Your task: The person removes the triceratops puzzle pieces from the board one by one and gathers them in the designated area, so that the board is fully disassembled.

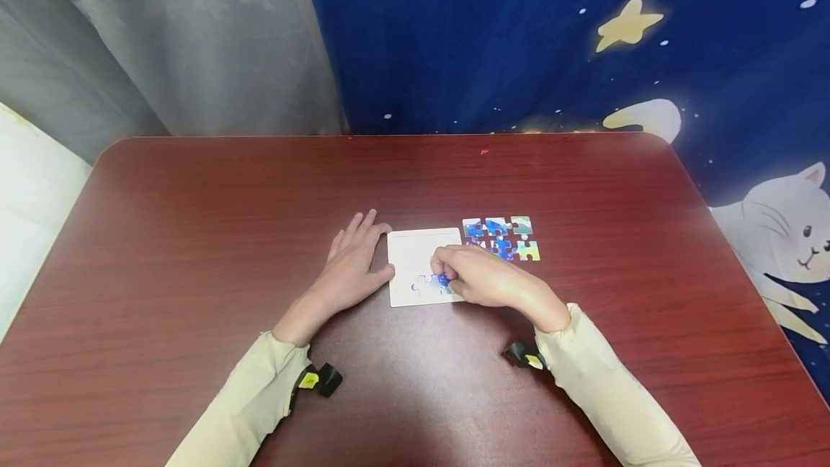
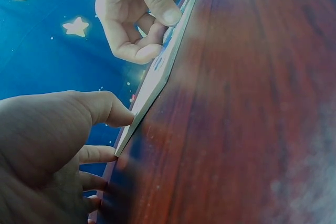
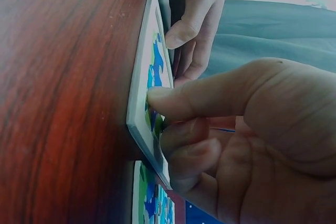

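At the centre of the head view, a white puzzle tray [image 1: 410, 254] lies flat on the dark red wooden table [image 1: 194, 236]. The left hand [image 1: 350, 261] rests flat on the table, fingers straight and close together, its thumb touching the tray's left edge (the left wrist view shows the thumb tip against that edge). The right hand [image 1: 483, 278] covers the tray's lower right part; its thumb and curled fingers pinch a blue puzzle piece [image 1: 443, 280] that sits on the tray next to a piece already seated there. Whether the pinched piece lies fully flat cannot be determined. Just right of the tray, in the centre-right of the frame, a block of joined puzzle pieces [image 1: 501, 237] lies on the table in 2 rows. A blue star-patterned cloth [image 1: 519, 34] fills the upper right, and a grey curtain [image 1: 168, 34] fills the upper left.
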